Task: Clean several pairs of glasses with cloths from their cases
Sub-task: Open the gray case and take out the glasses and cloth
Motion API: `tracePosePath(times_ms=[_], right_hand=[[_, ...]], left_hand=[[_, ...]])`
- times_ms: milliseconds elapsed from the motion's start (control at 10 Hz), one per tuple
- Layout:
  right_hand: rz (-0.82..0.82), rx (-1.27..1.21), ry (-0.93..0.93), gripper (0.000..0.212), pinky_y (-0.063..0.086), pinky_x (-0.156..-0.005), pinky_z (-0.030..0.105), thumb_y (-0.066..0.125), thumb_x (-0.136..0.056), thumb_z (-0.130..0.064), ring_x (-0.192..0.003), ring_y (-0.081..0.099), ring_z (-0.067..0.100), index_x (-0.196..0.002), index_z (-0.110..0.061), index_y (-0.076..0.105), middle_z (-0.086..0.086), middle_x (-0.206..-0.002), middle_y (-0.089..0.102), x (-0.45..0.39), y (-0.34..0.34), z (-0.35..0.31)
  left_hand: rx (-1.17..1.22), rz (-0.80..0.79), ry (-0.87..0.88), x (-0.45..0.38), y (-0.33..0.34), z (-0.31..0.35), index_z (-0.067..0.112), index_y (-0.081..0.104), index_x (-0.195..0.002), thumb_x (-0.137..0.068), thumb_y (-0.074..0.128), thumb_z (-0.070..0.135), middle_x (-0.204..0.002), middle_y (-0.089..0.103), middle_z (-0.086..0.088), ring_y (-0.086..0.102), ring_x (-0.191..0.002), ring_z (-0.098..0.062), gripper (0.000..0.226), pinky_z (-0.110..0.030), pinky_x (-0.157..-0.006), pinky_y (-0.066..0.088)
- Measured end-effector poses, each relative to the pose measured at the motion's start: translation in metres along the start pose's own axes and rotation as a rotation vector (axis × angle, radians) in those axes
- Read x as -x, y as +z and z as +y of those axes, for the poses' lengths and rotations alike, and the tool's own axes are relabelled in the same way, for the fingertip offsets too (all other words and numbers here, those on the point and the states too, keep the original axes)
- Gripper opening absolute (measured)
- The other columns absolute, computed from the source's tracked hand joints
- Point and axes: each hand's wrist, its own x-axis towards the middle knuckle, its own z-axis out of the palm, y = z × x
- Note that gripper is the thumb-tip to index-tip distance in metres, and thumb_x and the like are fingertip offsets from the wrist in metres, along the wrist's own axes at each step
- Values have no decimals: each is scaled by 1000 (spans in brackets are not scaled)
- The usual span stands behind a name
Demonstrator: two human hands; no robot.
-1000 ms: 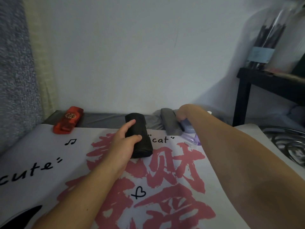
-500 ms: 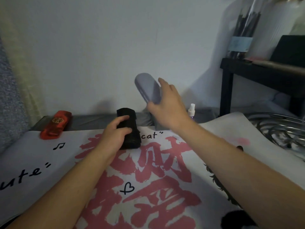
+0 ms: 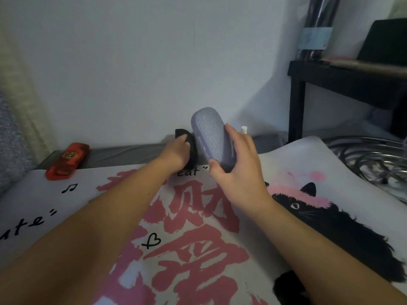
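Lavender glasses case [image 3: 211, 137] now lower and nearer than half second ago, tilted, gripped by right hand [image 3: 239, 170], thumb and fingers curled round it above printed mat [image 3: 286, 164]. Left hand [image 3: 175, 154] grips black case [image 3: 187, 139] at mat's far edge. Three cases visible: lavender, black, red case [image 3: 67, 161] far left. One white spray nozzle [image 3: 243, 129] behind.

Lilac case [image 3: 210, 137]; black case [image 3: 191, 148]; red case [image 3: 67, 161].
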Motion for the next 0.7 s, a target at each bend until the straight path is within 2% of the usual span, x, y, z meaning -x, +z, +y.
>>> tracePosePath(times_ms=[200, 300, 400, 500, 600, 700], right_hand=[[-94, -18, -52, 75, 29, -92, -3, 73, -87, -30, -122, 37, -6, -152, -28, 35, -15, -134, 41, 6, 7, -6], [-4, -105, 6, 74, 35, -100, 10, 72, -86, -31, -127, 40, -4, -150, -32, 37, -16, -137, 42, 4, 8, -9], [109, -171, 69, 69, 45, -105, 28, 69, -87, -31, -130, 44, 2, -149, -32, 39, -17, -137, 43, -2, 2, -8], [118, -160, 83, 68, 48, -105, 32, 70, -88, -29, -126, 47, 3, -149, -30, 40, -16, -136, 44, -5, -3, -4], [90, -139, 75, 70, 43, -103, 19, 71, -87, -29, -127, 45, 0, -150, -29, 40, -15, -138, 45, -3, -4, -1], [66, -121, 65, 70, 39, -101, 17, 71, -86, -32, -128, 45, 0, -149, -30, 41, -15, -141, 46, -4, -1, 2]], left_hand=[[91, 96, -49, 4, -2, -1, 3, 58, -133, -97, 55, 5, -128, 65, -14, 63, -118, -32, 37, -46, -100, 53], [208, 220, -138, 7, -6, 1, 8, 53, -142, -103, 42, 7, -140, 58, -11, 57, -127, -30, 40, -37, -105, 49], [337, 316, -215, 6, -4, 6, 13, 49, -146, -107, 32, 9, -146, 50, -12, 51, -130, -33, 43, -34, -102, 42], [240, 295, -164, 2, 5, 8, 14, 50, -145, -104, 28, 4, -149, 47, -12, 50, -129, -32, 47, -34, -105, 41], [168, 282, -161, 1, 11, 12, 12, 51, -143, -100, 32, -3, -151, 39, -14, 51, -127, -33, 49, -25, -97, 38], [123, 278, -144, 1, 13, 12, 11, 51, -142, -100, 31, -4, -149, 39, -16, 51, -123, -32, 48, -25, -90, 37]])
